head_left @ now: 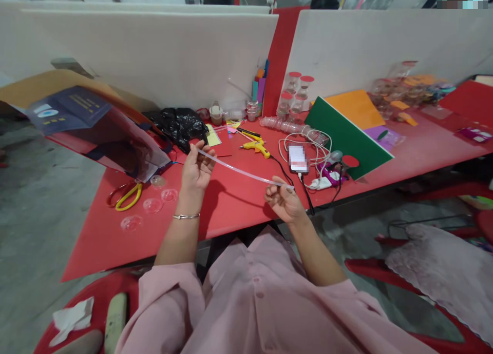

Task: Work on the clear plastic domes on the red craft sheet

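Note:
A long, translucent white glue stick [241, 172] is stretched between my hands above the red table, sagging in a slight curve. My left hand [199, 166], with a bangle at the wrist, pinches its upper left end. At the lower right end, my right hand [284, 201] grips it between thumb and fingers. Just beyond the stick lies a yellow hot glue gun [257, 147] with its black cord running toward the right. Scissors [129, 196] with yellow and red handles rest left of my left hand, near several clear round plastic pieces [153, 205].
Behind my left hand is a crumpled black plastic bag [179, 128]. A phone [298, 159] and tangled white cables lie on the right, beside a leaning green board [346, 138]. Clear bottles with red caps [295, 95] stand before the white partition [154, 56]. A large folder [96, 123] overhangs the table's left side.

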`<action>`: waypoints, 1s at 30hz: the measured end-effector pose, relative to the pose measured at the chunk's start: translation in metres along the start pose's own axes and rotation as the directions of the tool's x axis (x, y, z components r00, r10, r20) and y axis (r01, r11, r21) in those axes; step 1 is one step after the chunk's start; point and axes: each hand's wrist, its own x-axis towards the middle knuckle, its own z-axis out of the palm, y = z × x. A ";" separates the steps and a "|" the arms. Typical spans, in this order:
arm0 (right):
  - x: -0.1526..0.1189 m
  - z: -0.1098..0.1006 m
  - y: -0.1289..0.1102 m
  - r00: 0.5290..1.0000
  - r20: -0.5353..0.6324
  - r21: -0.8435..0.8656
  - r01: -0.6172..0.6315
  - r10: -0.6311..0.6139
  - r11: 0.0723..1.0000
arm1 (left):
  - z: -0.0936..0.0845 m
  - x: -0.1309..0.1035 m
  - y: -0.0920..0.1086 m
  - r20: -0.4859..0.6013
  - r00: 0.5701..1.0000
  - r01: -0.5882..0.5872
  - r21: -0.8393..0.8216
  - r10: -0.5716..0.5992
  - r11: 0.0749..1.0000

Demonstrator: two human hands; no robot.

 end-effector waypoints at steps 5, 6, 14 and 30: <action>0.007 -0.001 0.001 0.998 -0.065 0.085 0.021 -0.016 0.996 | -0.005 -0.006 -0.002 -0.037 0.999 -0.009 0.027 0.010 1.000; 0.008 -0.002 0.001 0.997 -0.077 0.091 0.019 -0.012 0.996 | -0.005 -0.007 -0.003 -0.044 0.999 -0.008 0.032 0.009 0.999; 0.007 -0.005 0.000 0.990 -0.140 0.131 0.006 0.013 0.991 | -0.003 -0.012 -0.008 -0.036 0.999 0.015 0.007 -0.014 1.000; 0.018 0.020 0.013 0.992 -0.099 0.084 -0.071 0.079 0.994 | 0.002 -0.031 -0.022 0.034 0.998 -0.055 0.106 0.052 0.993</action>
